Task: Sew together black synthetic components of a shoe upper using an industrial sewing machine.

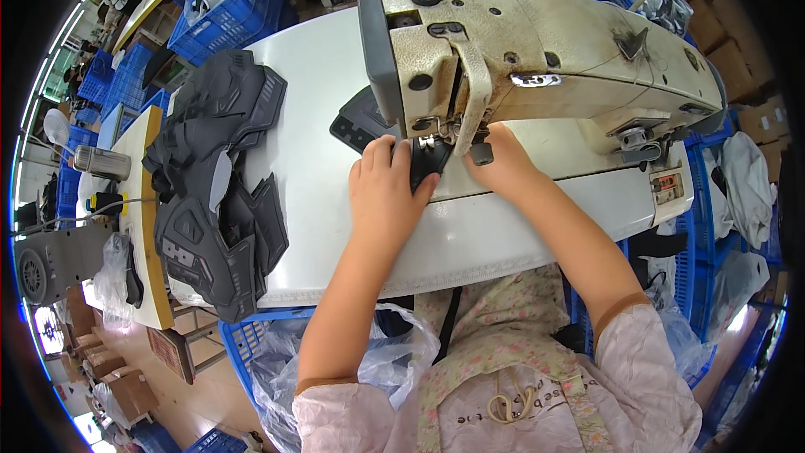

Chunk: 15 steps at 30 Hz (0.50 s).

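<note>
A black shoe-upper piece (pixel 429 166) lies on the white table of a cream sewing machine (pixel 579 42), at the presser foot (pixel 429 143). My left hand (pixel 386 189) is closed on its left side, thumb near the front edge and fingers bent over it. Behind the machine head, a perforated black part (pixel 362 120) shows; I cannot tell whether it belongs to the same piece. My right hand (pixel 503 164) is just right of the needle area, with its fingertips hidden behind the machine's parts. Dark grey shoe uppers (pixel 214 201) are heaped at the table's left side.
Below the front edge is a blue basket (pixel 243 344) lined with clear plastic (pixel 386 352). Blue crates (pixel 231 13) stand behind on the left. To the left, a yellow-edged table (pixel 153 218) abuts the heap. Cardboard boxes (pixel 738 59) are stacked at the far right.
</note>
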Each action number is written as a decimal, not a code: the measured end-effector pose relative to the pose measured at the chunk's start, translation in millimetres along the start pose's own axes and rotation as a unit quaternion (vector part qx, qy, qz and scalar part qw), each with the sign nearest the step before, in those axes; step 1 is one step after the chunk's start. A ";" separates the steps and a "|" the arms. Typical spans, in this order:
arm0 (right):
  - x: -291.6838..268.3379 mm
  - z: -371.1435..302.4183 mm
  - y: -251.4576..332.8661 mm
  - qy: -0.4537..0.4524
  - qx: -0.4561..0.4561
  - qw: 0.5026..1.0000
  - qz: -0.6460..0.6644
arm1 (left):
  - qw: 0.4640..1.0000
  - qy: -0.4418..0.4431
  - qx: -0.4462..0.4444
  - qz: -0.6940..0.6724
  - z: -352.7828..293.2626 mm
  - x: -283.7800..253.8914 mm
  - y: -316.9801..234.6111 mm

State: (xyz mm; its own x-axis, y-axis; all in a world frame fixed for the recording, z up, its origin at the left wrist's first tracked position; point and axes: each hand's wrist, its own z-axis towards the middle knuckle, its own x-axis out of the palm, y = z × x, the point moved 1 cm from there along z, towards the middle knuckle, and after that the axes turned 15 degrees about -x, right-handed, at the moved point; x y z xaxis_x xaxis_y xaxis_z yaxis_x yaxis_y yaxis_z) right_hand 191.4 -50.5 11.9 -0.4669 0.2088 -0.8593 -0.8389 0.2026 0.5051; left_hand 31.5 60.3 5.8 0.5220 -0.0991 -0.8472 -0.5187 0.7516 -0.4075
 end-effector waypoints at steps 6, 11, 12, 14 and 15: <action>-15.3 1.3 -46.8 0.026 -0.078 0.983 -0.166 | 0.992 0.109 0.035 -0.042 18.6 -16.0 12.8; -19.6 -9.4 -41.8 0.050 -0.214 0.948 -0.231 | 0.976 0.211 0.056 -0.006 36.0 -22.8 25.6; -26.2 -13.7 -25.0 0.110 -0.208 0.936 -0.262 | 0.972 0.229 0.050 -0.036 39.2 -24.0 25.9; -24.5 -16.4 -20.7 0.060 -0.258 0.925 -0.271 | 0.967 0.244 0.055 -0.049 48.2 -21.5 29.1; -23.7 -19.8 -18.8 0.008 -0.306 0.909 -0.282 | 0.962 0.257 0.061 -0.061 51.2 -19.9 30.0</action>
State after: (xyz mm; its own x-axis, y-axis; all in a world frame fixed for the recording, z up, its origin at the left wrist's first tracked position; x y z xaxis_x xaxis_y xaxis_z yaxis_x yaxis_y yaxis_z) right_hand 212.7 -78.3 21.2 0.0854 0.2219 -0.9713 -0.9425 -0.2981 -0.1510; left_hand 40.2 118.2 27.9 0.1533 -0.4782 -0.8647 -0.3751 0.7814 -0.4987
